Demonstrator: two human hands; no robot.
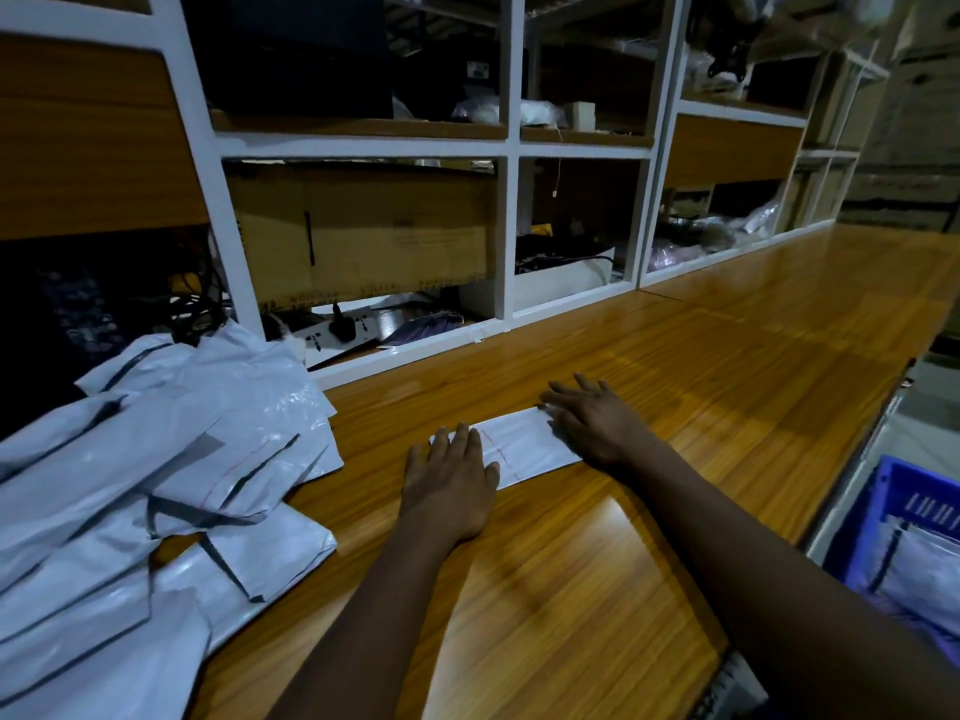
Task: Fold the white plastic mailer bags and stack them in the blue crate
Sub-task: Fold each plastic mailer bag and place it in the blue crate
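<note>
A folded white mailer bag [519,446] lies as a narrow strip on the wooden table [701,366], with a faint red dotted line across it. My left hand [449,480] presses flat on its left end, fingers straight. My right hand [592,418] lies flat on its right end, fingers spread. A loose pile of unfolded white mailer bags [156,485] with grey adhesive strips covers the table's left side. The blue crate [893,517] stands below the table's right edge, with a folded white mailer [919,579] inside it.
White-framed shelving [506,148] runs along the back of the table, holding a cardboard box [363,226], a power strip [332,335], cables and packets. The table stretches away to the far right.
</note>
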